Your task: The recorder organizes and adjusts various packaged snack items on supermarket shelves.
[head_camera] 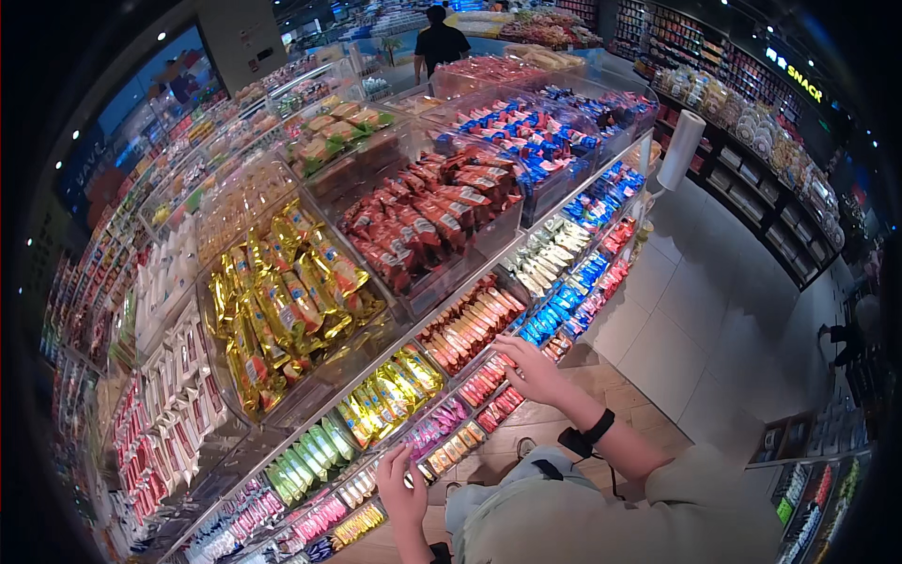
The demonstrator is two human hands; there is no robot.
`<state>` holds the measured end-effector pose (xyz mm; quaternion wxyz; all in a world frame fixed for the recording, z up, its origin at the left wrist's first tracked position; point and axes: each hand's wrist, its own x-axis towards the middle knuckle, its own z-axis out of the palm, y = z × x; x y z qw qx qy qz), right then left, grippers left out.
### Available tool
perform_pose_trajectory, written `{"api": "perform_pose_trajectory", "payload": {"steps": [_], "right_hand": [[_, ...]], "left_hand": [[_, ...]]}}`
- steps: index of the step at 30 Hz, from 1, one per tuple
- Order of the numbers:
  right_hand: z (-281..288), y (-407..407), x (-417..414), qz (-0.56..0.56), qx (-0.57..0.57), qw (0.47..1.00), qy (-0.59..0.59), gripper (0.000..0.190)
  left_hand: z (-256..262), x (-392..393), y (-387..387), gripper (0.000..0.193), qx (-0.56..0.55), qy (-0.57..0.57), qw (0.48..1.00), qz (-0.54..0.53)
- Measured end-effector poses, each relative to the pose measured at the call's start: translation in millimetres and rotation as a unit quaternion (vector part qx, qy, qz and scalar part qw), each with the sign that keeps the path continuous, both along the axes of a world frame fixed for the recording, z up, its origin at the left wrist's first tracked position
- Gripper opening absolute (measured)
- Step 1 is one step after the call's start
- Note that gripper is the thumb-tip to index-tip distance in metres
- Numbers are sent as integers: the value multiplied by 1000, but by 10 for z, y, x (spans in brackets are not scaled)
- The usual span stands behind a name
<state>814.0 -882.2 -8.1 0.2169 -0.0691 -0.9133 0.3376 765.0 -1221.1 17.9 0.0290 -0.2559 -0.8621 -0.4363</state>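
Note:
My left hand (403,486) hovers by the lower tiers of a snack display, fingers spread and holding nothing. Closest to it are purple-wrapped sweets (435,425) and orange-wrapped pieces (454,449). Farther right, my right hand (533,370) reaches over red-wrapped sweets (486,379), its fingers apart; I cannot tell whether the fingertips touch anything. Just beyond them sit brown-orange packets (468,328). Yellow packets (391,388) and green packets (310,462) fill neighbouring compartments. Above, clear bins hold gold-wrapped snacks (282,310) and dark red packets (430,211).
A metal rail (451,285) runs along the upper bins. A roll of plastic bags (682,149) stands at the display's right end. Past the tiled floor (683,303) is a dark shelf unit (747,183). A person in dark clothing (441,44) is at the back.

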Motion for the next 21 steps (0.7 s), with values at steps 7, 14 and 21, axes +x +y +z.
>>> {"api": "perform_pose_trajectory", "payload": {"steps": [7,14,21], "right_hand": [[-192,225,-363,89,47,995,-5,49],[-250,213,-327,106,47,991,-61,64],[-144,91,-288,85,85,984,-129,75]], "left_hand": [[-153,384,166,32,-23,-7,997,78],[-160,575,192,34,-25,14,996,89],[-117,385,68,33,-44,42,996,66]]}}
